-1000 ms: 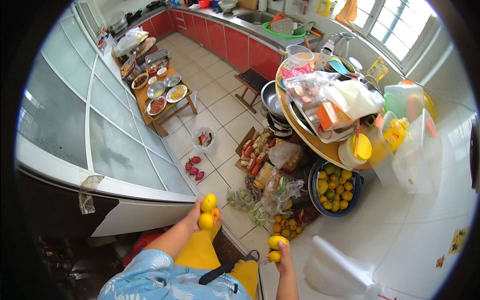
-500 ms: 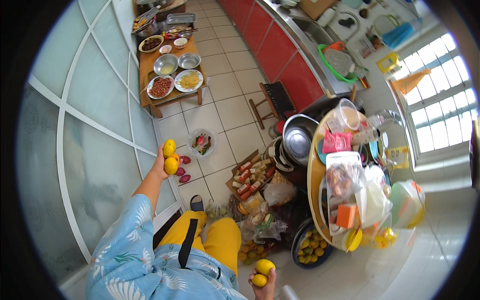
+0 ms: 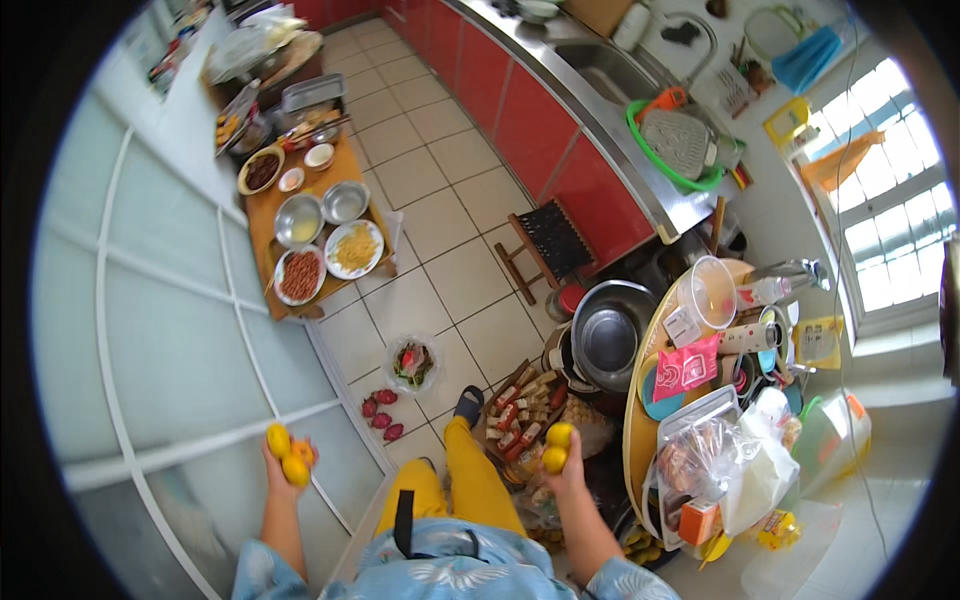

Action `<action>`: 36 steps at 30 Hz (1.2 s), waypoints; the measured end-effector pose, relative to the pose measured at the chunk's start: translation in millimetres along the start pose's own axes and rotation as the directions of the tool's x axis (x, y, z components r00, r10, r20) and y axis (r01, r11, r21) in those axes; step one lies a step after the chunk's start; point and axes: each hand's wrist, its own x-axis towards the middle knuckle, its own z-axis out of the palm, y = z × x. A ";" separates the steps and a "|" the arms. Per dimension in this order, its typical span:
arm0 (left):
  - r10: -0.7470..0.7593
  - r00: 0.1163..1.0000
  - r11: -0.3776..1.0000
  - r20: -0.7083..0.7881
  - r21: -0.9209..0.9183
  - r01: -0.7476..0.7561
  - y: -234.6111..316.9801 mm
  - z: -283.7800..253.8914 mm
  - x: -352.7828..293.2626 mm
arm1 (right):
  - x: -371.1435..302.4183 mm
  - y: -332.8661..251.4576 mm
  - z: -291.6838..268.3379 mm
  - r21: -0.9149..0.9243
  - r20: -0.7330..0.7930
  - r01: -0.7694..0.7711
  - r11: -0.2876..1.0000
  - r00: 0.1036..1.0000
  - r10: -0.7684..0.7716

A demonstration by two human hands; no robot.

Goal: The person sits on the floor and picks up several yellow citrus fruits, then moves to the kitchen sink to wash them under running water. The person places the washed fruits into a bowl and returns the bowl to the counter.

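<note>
My left hand, raised beside the frosted glass door, is closed around yellow citrus fruits; two show clearly, with something more orange next to them that I cannot make out. On the other side, my right hand grips two yellow citrus fruits stacked one over the other. Below it sits a cardboard box of red and tan packets. Several purplish-red fruits or bulbs lie on the floor between my hands, near a clear bag of scraps.
A low wooden table with bowls and plates of food stands far left. A stool with a black woven seat is by the red cabinets. At right, a crowded round table adjoins a large metal pot. My feet are beside the box.
My right hand has swung up and forward with its two fruits, from low beside me to over the box. My left hand is lower and further left. The view has turned; my feet have shifted.
</note>
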 end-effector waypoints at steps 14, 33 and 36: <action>-0.422 0.901 0.906 -0.098 -0.012 0.423 -53.5 75.1 2.0 | 288.2 -157.1 -15.0 -0.440 -0.658 0.110 0.891 0.636 -0.404; -0.626 0.747 0.710 -0.224 0.233 0.665 -134.9 208.2 134.6 | 332.4 -162.4 -39.5 -0.949 -0.080 -0.314 -0.022 0.307 -0.948; -0.641 0.733 0.700 -0.226 0.217 0.680 -138.1 215.5 137.8 | 281.9 -132.8 -41.3 -0.937 -0.259 -0.241 0.251 -0.001 -0.966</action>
